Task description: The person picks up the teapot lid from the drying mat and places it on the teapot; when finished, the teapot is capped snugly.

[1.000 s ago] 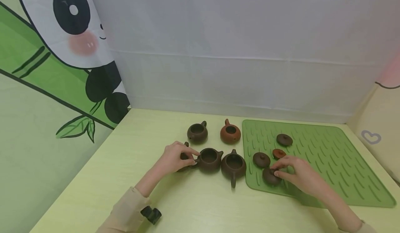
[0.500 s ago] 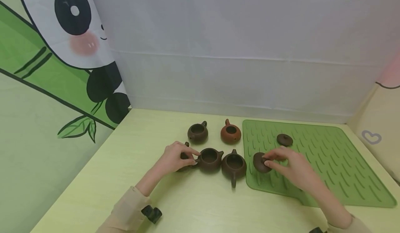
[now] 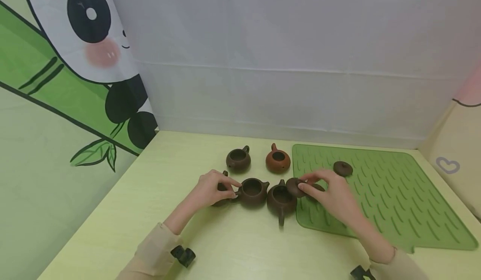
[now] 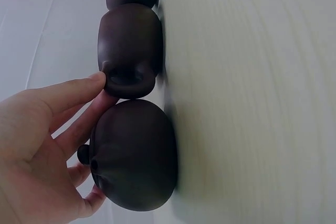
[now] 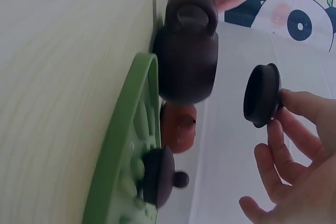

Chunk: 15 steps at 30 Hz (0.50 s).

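My right hand [image 3: 330, 192] pinches the knob of a dark brown teapot lid [image 3: 295, 187], held in the air beside the mouth of an unlidded dark teapot [image 3: 282, 205]. Its hollow underside shows in the right wrist view. My left hand [image 3: 212, 190] pinches the handle of the middle dark teapot [image 3: 251, 193], thumb on the handle in the left wrist view. Close below that handle sits a lidded dark teapot [image 4: 136, 156], partly behind the left hand in the head view. Another dark lid [image 5: 163, 177] rests knob-up on the mat, mostly covered by the right hand from above.
A green ridged mat [image 3: 394, 205] lies on the right of the pale table [image 3: 150, 230], with a dark lid [image 3: 343, 168] near its back. Behind the front row stand an open dark teapot [image 3: 238, 161] and an open reddish teapot [image 3: 277, 162]. A white cloth backdrop rises behind.
My right hand has lifted the front dark lid off the mat and carried it left and away from me to the right-hand teapot. My left hand has stayed at the handle.
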Available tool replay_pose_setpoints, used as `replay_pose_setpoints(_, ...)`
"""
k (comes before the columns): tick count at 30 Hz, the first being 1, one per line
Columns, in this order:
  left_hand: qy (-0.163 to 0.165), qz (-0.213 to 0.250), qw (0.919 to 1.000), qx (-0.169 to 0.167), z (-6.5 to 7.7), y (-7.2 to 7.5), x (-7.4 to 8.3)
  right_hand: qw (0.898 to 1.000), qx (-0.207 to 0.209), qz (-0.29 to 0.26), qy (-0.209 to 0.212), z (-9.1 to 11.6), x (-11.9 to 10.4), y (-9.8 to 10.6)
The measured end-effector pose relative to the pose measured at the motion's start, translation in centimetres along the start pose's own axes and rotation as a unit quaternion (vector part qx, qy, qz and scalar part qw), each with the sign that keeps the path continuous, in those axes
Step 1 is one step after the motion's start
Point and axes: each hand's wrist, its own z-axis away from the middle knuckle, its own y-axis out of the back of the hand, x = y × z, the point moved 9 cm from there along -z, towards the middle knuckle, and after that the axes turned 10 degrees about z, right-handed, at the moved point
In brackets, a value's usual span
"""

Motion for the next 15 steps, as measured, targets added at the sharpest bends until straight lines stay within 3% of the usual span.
replay_pose_setpoints(7,-0.003,-0.003,1.0000,0.000,0.0,0.0,0.0,0.998,0.021,-0.063,-0.018,-0.8,-1.3,-1.7)
replay_pose_setpoints(15,-0.002,-0.005,1.0000,0.000,0.0,-0.1,-0.1,0.995,0.042,-0.084,-0.019,-1.8,-2.8,-3.9)
